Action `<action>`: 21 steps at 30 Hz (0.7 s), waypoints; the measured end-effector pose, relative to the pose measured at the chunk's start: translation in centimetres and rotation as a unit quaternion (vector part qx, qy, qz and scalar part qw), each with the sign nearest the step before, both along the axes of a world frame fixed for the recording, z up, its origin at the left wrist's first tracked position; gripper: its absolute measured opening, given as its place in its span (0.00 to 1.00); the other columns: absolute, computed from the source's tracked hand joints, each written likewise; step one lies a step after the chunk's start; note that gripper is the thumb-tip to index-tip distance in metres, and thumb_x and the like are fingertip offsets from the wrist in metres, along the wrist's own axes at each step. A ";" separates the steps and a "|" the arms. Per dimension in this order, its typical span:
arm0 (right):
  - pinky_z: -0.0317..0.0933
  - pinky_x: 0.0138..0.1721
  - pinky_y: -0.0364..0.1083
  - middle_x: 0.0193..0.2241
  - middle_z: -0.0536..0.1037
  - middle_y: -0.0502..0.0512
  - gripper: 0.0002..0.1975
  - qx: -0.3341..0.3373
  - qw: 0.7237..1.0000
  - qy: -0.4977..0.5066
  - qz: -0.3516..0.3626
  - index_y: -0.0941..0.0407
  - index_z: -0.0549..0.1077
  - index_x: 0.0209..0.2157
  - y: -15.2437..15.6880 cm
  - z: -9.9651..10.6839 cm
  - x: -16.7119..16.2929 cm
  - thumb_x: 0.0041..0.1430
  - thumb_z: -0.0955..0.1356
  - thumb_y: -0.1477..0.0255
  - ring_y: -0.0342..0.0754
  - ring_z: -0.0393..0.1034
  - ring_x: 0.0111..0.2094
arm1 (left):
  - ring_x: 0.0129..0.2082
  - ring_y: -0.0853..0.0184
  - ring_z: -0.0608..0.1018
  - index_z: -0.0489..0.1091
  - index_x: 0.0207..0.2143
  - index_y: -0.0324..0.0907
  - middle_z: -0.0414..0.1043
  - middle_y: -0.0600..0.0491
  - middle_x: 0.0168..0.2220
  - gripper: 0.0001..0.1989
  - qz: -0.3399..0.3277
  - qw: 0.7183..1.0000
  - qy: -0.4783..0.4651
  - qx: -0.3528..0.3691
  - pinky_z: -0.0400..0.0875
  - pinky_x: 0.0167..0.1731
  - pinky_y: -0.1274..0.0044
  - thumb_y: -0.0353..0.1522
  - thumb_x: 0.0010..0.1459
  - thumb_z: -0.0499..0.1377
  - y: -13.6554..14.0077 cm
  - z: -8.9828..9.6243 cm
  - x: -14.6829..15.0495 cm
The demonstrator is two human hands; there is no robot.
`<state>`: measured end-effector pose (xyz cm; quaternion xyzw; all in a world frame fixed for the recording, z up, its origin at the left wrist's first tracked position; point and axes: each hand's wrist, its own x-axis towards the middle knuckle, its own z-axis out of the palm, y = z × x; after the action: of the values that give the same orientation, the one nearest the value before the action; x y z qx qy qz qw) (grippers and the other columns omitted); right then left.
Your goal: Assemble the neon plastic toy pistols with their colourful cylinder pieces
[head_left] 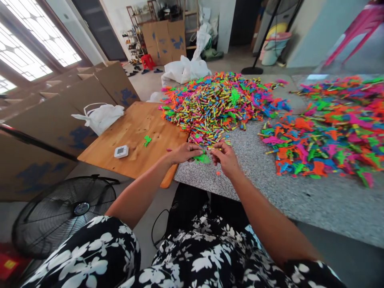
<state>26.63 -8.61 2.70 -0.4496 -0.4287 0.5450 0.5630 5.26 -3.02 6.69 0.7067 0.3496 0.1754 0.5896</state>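
Over the front edge of the speckled stone tabletop (252, 160), my left hand (186, 153) pinches a bright green plastic toy piece (203, 158). My right hand (225, 159) is close beside it, thumb and fingers closed on a small yellow-and-white tube (216, 149). The exact shape of the green piece is partly hidden by my fingers. Just beyond both hands rises a large pile of small coloured tubes (207, 106), mixed with plastic pieces. A tiny orange bit (218, 173) lies below my right hand.
At right spreads another heap of coloured plastic pieces (324, 136). A wooden board (135, 128) on the left carries a green pistol-shaped piece (147, 140), a white digital device (121, 151) and a white bag (103, 116). Cardboard boxes (75, 100) and a fan (69, 212) stand farther left.
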 end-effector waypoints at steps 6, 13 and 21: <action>0.57 0.19 0.41 0.22 0.72 0.44 0.18 0.015 1.000 0.016 0.018 0.53 0.73 0.37 -0.8 -0.7 -0.4 0.53 0.75 0.57 0.40 0.60 0.19 | 0.21 0.75 0.65 0.80 0.45 0.38 0.65 0.58 0.24 0.22 -0.024 0.999 0.016 0.030 0.60 0.21 0.81 0.48 0.63 0.64 0.1 -0.3 0.4; 0.61 0.23 0.44 0.25 0.74 0.46 0.14 0.044 0.993 -0.084 0.066 0.53 0.75 0.41 -1.0 -1.5 0.8 0.57 0.74 0.59 0.43 0.64 0.21 | 0.20 0.75 0.66 0.79 0.43 0.38 0.62 0.59 0.22 0.21 -0.038 0.996 0.060 0.048 0.59 0.21 0.81 0.47 0.64 0.63 0.0 -0.6 0.3; 0.66 0.32 0.46 0.29 0.79 0.50 0.11 0.087 0.952 -0.248 0.155 0.53 0.75 0.39 -2.2 -0.8 3.0 0.60 0.73 0.61 0.46 0.71 0.28 | 0.19 0.75 0.66 0.77 0.36 0.38 0.65 0.59 0.22 0.22 -0.045 0.997 0.039 -0.053 0.60 0.20 0.81 0.49 0.58 0.68 -0.7 -2.2 0.7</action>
<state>29.60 -10.80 1.93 -0.4479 -0.6651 0.4574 0.3844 5.98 -3.72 4.49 0.6957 0.3489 0.1026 0.6195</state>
